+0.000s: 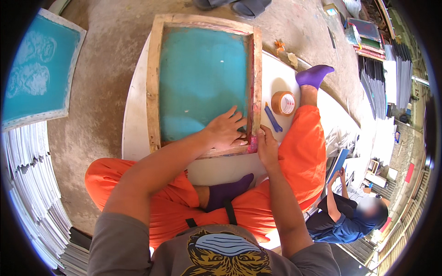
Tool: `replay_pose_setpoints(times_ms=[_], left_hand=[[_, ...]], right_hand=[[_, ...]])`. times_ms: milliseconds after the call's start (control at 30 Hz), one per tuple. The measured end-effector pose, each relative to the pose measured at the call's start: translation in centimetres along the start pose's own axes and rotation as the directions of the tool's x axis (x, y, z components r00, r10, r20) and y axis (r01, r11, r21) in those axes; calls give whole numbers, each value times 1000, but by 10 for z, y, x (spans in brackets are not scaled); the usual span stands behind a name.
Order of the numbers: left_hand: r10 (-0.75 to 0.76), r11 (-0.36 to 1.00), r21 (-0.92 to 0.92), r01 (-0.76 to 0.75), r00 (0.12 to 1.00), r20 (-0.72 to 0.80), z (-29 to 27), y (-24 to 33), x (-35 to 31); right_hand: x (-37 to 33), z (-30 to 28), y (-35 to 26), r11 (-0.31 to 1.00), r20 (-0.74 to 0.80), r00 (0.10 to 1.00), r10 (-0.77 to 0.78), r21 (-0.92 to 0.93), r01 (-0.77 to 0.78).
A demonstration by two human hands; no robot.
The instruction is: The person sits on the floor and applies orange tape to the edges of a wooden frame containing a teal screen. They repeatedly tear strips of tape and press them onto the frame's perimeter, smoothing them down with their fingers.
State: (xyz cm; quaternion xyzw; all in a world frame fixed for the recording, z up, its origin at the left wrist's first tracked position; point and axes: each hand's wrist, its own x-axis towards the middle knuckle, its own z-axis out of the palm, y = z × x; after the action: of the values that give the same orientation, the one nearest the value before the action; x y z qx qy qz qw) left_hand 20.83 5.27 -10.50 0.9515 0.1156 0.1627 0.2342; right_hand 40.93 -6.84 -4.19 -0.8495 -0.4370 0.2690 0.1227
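A wooden-framed printing screen [202,83] with teal mesh lies before me on a white board [136,103]. My left hand [224,130] reaches across its lower right inner corner, fingers spread over the mesh and the inside edge of the wood. Some fingertips are partly hidden against the frame. My right hand [267,146] is at the outside of that same corner, its fingers closed at the wooden edge. Right of the frame lie a blue utility knife [273,118] and a roll of brown tape [283,103].
Another teal screen [46,69] with pale drawings stands at the far left above stacked white sheets [30,184]. My crossed legs in orange trousers [294,156] flank the board. A person in dark blue [345,225] sits at the right. Black slippers [248,7] lie beyond the frame.
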Motion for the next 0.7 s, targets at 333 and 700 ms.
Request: replay_pose_setpoints(times_ms=[333, 700], left_hand=[[-339, 940, -24, 339, 941, 19, 3, 74, -31], [-324, 943, 52, 329, 942, -91, 11, 82, -32]], right_hand=[[-16, -41, -30, 679, 523, 733, -436, -344, 649], [-20, -12, -16, 576, 404, 736, -543, -458, 677]])
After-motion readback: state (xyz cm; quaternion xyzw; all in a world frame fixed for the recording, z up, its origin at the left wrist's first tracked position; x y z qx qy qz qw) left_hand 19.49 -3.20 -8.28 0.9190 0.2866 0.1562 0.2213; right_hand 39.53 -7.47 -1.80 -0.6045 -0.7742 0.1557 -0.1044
